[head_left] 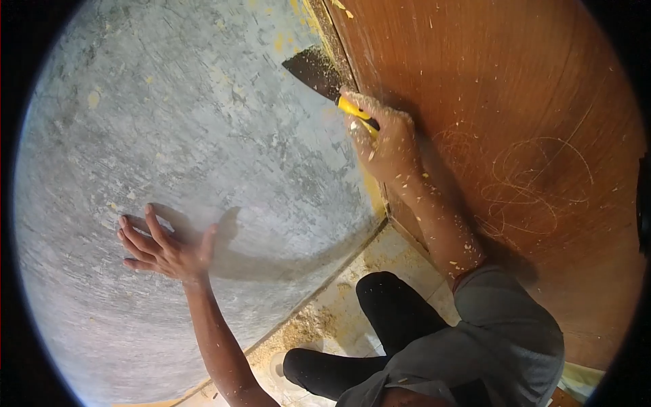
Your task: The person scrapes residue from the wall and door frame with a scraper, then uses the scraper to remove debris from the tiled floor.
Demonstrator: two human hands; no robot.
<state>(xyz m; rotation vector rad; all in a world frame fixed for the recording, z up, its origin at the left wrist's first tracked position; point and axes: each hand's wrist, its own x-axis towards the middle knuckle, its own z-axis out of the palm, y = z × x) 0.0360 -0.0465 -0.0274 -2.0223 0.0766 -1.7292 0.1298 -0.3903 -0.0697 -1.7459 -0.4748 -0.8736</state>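
Clamped around the yellow handle of a wide-bladed putty knife (317,72), the right hand (388,139) of a person in a gray short-sleeved shirt (510,322) holds the tool at the far end of the scene, where a mottled gray wall (203,136) meets a reddish-brown wood panel (529,74). The dark, flared blade lies over the wall's right margin and points away to the far left, its broad edge near yellow patches on the gray surface. Pale crumbs coat the blade and the gripping fingers, and flakes speckle the right forearm (441,224).

At left, the bare left hand (178,256) holds no tool; its fingers and thumb are spread apart against the wall, well apart from the putty knife. Whether the whole palm touches the surface cannot be told.

A narrow, worn strip (333,46) with yellowish residue runs along the corner between wall and panel. Looping, scribble-like marks (536,183) cover part of the wood to the right of the forearm. In the near part of the scene, the person's legs in black trousers (400,308) are bent above a light tiled floor (407,261), where shavings (308,325) are heaped along the foot of the wall and scattered over the tiles.
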